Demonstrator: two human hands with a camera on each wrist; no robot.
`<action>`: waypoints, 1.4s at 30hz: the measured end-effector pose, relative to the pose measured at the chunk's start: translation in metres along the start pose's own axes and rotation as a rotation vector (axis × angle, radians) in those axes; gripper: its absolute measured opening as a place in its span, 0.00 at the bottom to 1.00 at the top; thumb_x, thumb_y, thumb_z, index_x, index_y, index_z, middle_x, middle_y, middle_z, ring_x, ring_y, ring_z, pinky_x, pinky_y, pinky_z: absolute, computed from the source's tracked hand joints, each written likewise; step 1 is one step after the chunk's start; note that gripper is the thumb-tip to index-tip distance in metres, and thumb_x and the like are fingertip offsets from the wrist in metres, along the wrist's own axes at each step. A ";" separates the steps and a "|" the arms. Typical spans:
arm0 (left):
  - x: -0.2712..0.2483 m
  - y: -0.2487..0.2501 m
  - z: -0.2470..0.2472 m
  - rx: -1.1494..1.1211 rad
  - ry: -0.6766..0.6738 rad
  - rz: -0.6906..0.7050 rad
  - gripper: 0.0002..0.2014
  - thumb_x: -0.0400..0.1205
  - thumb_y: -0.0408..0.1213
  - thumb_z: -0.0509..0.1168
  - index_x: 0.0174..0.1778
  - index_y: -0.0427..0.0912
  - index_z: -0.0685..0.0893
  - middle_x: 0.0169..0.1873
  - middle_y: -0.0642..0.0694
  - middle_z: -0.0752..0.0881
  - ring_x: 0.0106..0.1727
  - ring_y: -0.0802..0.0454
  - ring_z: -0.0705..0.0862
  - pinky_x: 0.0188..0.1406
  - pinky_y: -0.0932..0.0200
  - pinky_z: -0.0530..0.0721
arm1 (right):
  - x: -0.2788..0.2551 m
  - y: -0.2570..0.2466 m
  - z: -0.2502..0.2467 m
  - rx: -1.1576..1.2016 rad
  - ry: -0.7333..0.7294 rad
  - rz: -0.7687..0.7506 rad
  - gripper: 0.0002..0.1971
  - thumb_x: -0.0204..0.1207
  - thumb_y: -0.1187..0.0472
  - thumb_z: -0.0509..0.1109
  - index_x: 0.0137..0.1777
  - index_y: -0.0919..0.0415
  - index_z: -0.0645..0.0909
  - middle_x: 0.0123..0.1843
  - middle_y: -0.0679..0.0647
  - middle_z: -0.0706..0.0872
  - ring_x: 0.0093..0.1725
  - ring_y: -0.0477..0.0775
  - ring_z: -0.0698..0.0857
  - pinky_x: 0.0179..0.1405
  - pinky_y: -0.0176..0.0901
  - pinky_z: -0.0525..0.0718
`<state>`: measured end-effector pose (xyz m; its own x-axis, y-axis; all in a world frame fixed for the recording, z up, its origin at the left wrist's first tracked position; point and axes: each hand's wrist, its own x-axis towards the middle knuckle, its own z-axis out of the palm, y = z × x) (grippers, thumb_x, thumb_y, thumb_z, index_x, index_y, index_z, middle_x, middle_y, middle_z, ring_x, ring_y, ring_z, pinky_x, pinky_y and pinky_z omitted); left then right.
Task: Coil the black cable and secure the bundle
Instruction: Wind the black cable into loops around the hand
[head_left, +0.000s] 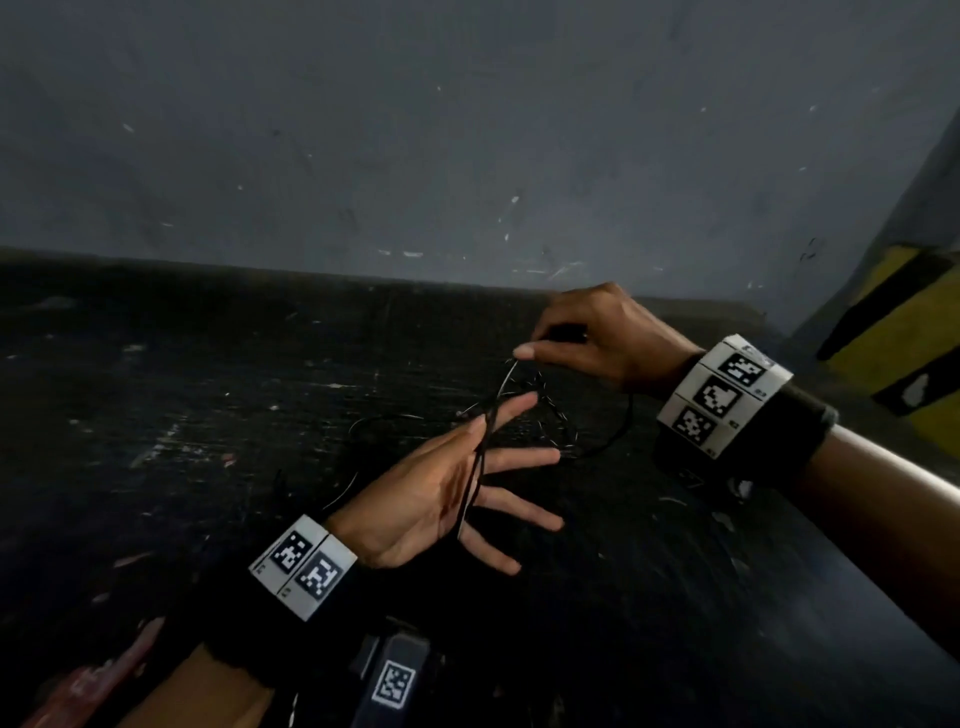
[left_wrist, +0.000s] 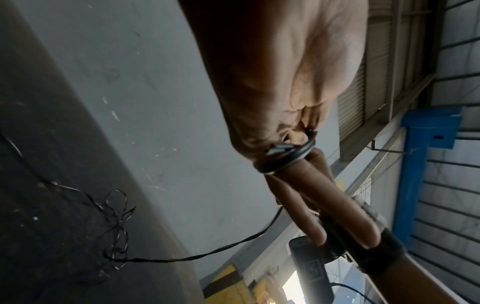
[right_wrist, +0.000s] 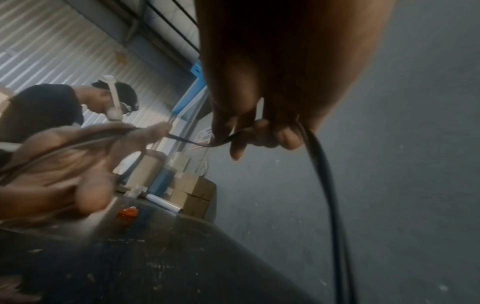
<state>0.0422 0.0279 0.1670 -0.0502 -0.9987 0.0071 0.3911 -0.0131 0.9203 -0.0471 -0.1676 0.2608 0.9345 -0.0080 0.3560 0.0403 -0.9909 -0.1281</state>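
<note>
- The left hand (head_left: 447, 493) is held palm-up over the dark worktop (head_left: 182, 415), fingers straight and spread, serving as a form to wind on.
- Several turns of the black cable (left_wrist: 285, 156) already sit round the base of its fingers; the left wrist view shows them bunched tight there, and from above they cross the palm in a thin line.
- The right hand (head_left: 597, 338), just beyond the left fingertips and a little higher, pinches the cable between thumb and curled fingers, holding the running strand.
- From that pinch a short length runs down to the left hand, and another drops from the far side of the right hand to the table.
- The unwound rest lies in a loose, kinked tangle (left_wrist: 114, 230) on the worktop, past the left fingertips and below the right hand.
- My reading: winding is under way, with a few loops made and a fair amount of slack left to take up.
- The next turn seems to call for the right hand to carry its strand round the left fingers while those fingers stay spread, so the loops neither slip off nor cross.
- The tangle looks likely to snag as it is drawn in; it may need shaking out first.
- Nothing to tie the bundle with is visible to me.
</note>
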 end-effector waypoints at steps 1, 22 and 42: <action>0.000 0.002 0.001 -0.004 -0.016 0.008 0.23 0.83 0.54 0.44 0.75 0.69 0.65 0.72 0.42 0.79 0.62 0.31 0.84 0.35 0.42 0.91 | -0.002 0.002 0.004 0.018 0.012 0.017 0.20 0.73 0.41 0.62 0.41 0.58 0.84 0.37 0.49 0.83 0.33 0.44 0.81 0.33 0.38 0.79; 0.043 0.044 -0.042 0.030 0.392 0.272 0.21 0.85 0.57 0.43 0.76 0.75 0.56 0.79 0.37 0.66 0.57 0.37 0.88 0.46 0.39 0.90 | -0.036 -0.069 0.113 0.224 -0.171 0.259 0.14 0.76 0.55 0.62 0.60 0.55 0.75 0.54 0.64 0.87 0.53 0.67 0.85 0.53 0.60 0.84; 0.022 -0.002 -0.055 0.418 0.423 0.010 0.17 0.80 0.59 0.52 0.64 0.83 0.68 0.76 0.47 0.73 0.53 0.40 0.90 0.46 0.39 0.89 | -0.034 -0.075 0.003 -0.009 -0.251 0.108 0.06 0.78 0.55 0.65 0.47 0.53 0.83 0.38 0.47 0.81 0.37 0.46 0.79 0.33 0.36 0.76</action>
<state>0.0909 0.0033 0.1443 0.3561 -0.9325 -0.0609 -0.0093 -0.0688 0.9976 -0.0805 -0.0928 0.2559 0.9916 -0.0816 0.1000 -0.0667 -0.9873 -0.1441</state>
